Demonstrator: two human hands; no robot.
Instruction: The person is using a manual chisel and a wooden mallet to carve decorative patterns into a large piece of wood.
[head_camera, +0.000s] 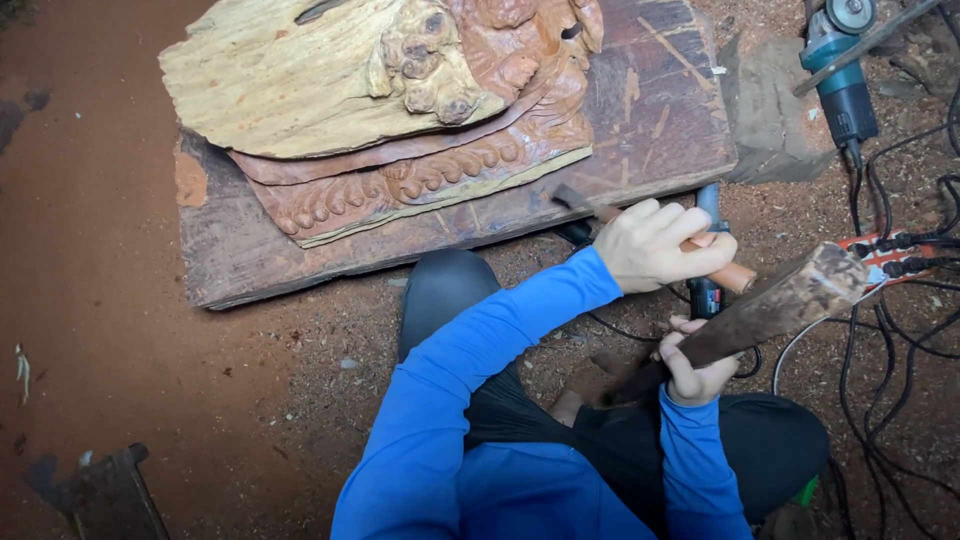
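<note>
My left hand (655, 245) is closed around a chisel (590, 206) with a wooden handle, its blade tip resting at the lower right edge of the carved wood panel (420, 175). My right hand (695, 365) grips a worn wooden mallet (790, 300), held raised just right of the chisel's handle end. The panel, reddish with scalloped relief and a pale uncarved part (270, 85), lies on a dark thick slab (660, 110). Both sleeves are blue.
An angle grinder (840, 60) lies at the top right beside a wood block (775, 110). Black cables (900, 330) and a power strip (900, 255) spread at the right. Sawdust covers the red earth floor. A dark object (100, 490) sits at the bottom left.
</note>
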